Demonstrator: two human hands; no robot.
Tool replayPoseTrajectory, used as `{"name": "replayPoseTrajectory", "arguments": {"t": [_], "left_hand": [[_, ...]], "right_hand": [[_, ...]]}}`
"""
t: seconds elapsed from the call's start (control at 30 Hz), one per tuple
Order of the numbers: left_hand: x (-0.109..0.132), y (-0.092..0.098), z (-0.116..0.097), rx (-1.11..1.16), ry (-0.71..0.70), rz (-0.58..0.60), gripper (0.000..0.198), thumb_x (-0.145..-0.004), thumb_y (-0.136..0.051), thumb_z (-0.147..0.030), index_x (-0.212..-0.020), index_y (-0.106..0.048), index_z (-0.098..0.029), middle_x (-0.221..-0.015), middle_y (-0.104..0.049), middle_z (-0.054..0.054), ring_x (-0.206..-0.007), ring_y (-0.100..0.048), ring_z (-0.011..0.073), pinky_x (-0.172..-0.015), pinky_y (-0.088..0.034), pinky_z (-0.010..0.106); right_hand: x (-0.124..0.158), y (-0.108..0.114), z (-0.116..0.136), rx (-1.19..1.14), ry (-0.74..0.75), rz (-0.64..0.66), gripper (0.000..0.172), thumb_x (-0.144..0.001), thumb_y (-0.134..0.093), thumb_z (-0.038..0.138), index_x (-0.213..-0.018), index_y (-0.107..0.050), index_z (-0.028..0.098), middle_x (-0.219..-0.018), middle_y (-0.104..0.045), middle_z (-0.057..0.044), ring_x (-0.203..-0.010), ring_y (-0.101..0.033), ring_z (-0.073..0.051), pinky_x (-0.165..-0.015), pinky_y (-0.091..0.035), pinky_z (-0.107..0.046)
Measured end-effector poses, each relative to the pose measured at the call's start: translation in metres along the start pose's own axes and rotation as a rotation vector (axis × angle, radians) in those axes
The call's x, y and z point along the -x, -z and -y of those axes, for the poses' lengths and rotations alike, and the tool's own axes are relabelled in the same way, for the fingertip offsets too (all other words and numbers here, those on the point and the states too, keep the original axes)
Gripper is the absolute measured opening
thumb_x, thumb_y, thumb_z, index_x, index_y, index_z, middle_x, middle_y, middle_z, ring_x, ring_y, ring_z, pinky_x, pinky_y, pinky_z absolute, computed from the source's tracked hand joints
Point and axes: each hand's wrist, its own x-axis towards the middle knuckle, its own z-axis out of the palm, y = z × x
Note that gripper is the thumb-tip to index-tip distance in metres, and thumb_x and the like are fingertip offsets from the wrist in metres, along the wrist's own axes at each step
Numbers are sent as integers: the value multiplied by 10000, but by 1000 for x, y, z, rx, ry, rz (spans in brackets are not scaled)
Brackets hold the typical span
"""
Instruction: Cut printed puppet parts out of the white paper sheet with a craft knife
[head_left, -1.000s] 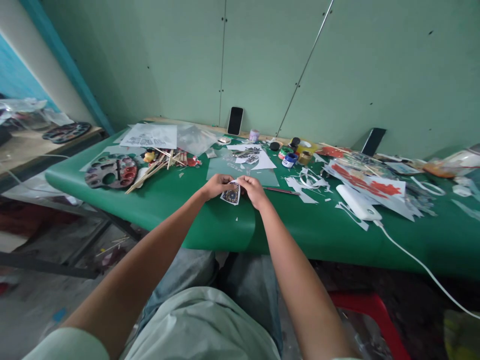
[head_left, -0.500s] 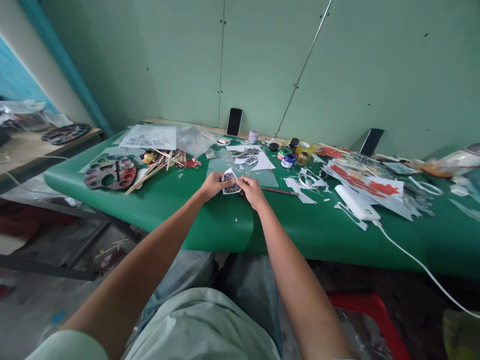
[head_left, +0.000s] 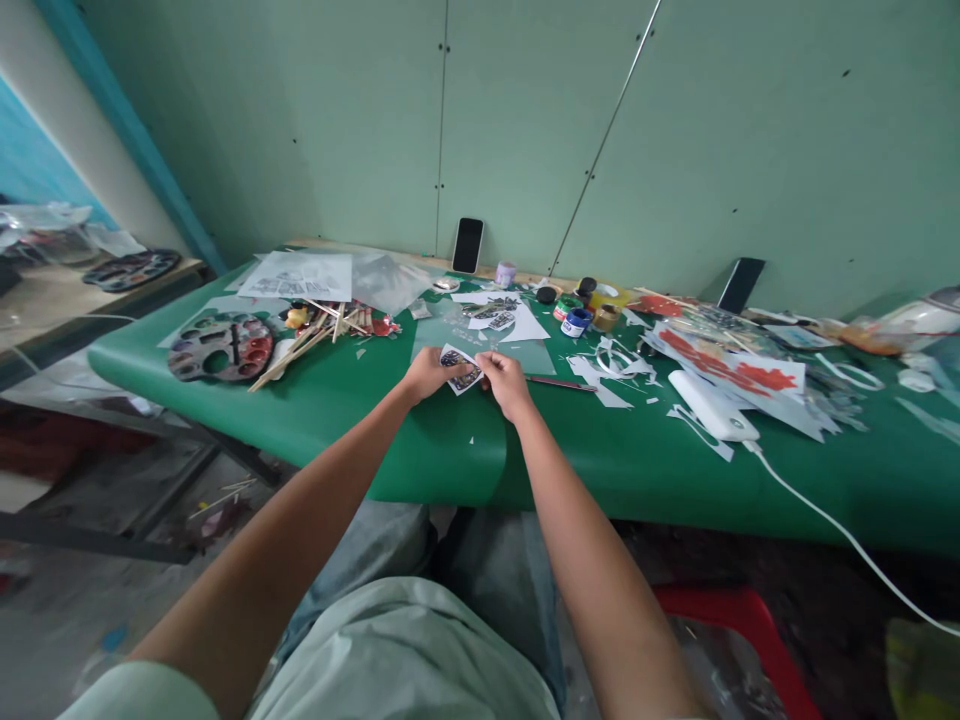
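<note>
Between my two hands is a small white piece of paper (head_left: 459,382) with a dark, patterned print, held just above the table's front part. My left hand (head_left: 430,374) is closed on its left side, thumb across the front. At the upper right corner, the fingers of my right hand (head_left: 504,381) pinch the paper. Just right of that hand lies a thin, dark reddish pen-like tool (head_left: 559,382). Behind the hands, a translucent sheet (head_left: 442,335) carries white paper with dark printed pieces (head_left: 499,312).
Left are a paint palette (head_left: 217,362), wooden sticks (head_left: 300,345) and a printed sheet (head_left: 300,275). Paint jars (head_left: 576,321), paper scraps (head_left: 611,362) and a white corded device (head_left: 709,405) lie right. A phone (head_left: 468,245) leans on the wall. The green table's front edge (head_left: 450,490) is near my lap.
The paper piece has turned in my hands, its lower corner now pointing down toward the right. Both hands stay in nearly the same place.
</note>
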Motion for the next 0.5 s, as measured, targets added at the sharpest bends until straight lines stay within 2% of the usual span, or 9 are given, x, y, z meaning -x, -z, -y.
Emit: {"name": "replayPoseTrajectory", "arguments": {"t": [0.2,0.3,0.4,0.5], "left_hand": [[1,1,0,22,1,-58,260,-896,-613,-371,-862,-627,-114,-805,-639,-2,-709,-617,118,-662,-536,281],[1,2,0,32,-2,-55,252,-891,-621,-364,-851,-627,-115,-793,-638,-4,-700,-615,114,-659,-535,279],[1,1,1,37,1,-37,232,-882,-636,-343,-847,-626,-114,-791,-637,-6,-696,-614,111,-651,-535,273],[1,1,1,41,10,-21,223,-882,-638,-331,-842,-625,-112,-788,-635,-8,-691,-612,108,-641,-534,266]], "right_hand": [[-1,0,-5,1,4,-8,414,-720,-632,622,-680,-565,215,-578,-469,42,-548,-431,-110,-503,-354,-248],[-3,3,-9,19,-9,2,362,-815,-621,536,-732,-583,186,-630,-515,42,-564,-469,-94,-532,-404,-235],[-5,5,-13,38,-40,21,278,-907,-581,423,-933,-616,149,-839,-617,0,-689,-574,-104,-632,-501,-267],[-7,6,-16,50,-74,40,303,-923,-569,395,-1107,-605,157,-1055,-633,-49,-872,-625,-156,-753,-545,-340]]}}
